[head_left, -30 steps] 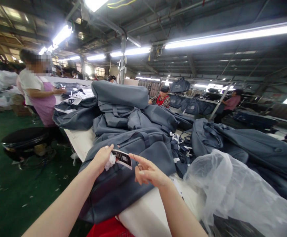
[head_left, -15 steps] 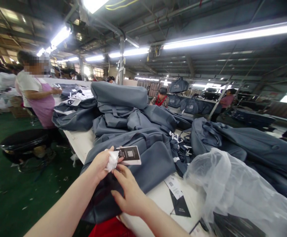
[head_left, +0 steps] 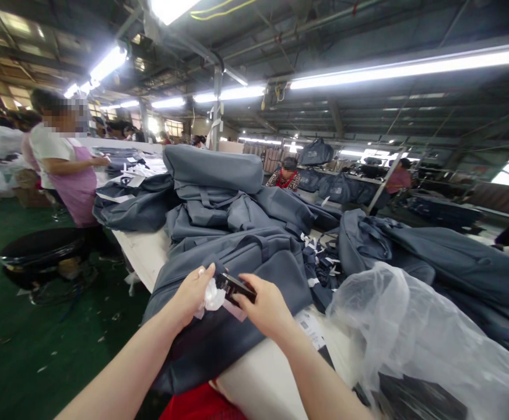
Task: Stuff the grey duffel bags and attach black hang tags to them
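Observation:
A blue-grey bag [head_left: 280, 262] lies on the table right in front of me, under both hands. My left hand [head_left: 197, 289] is closed round a crumpled piece of white tissue paper [head_left: 214, 295], close to the bag's edge. From there a black hang tag [head_left: 232, 286] reaches across to my right hand [head_left: 265, 306], whose thumb and fingers pinch its other end. A paler part, pinkish white, hangs under the black tag. The fingers cover part of the tag, and its print is too small to read.
More blue-grey bags [head_left: 214, 169] are heaped behind. A clear plastic bag [head_left: 403, 315] lies at right, near straps with white ends [head_left: 322, 262]. A white label [head_left: 311, 328] rests on the white table [head_left: 143, 251]. A co-worker in a pink apron [head_left: 77, 181] stands left, by a black stool [head_left: 42, 248].
My right hand has moved up and right and now pinches the tag's far end. The tag has tilted downward to the right. My left hand has shifted slightly right with the tissue paper.

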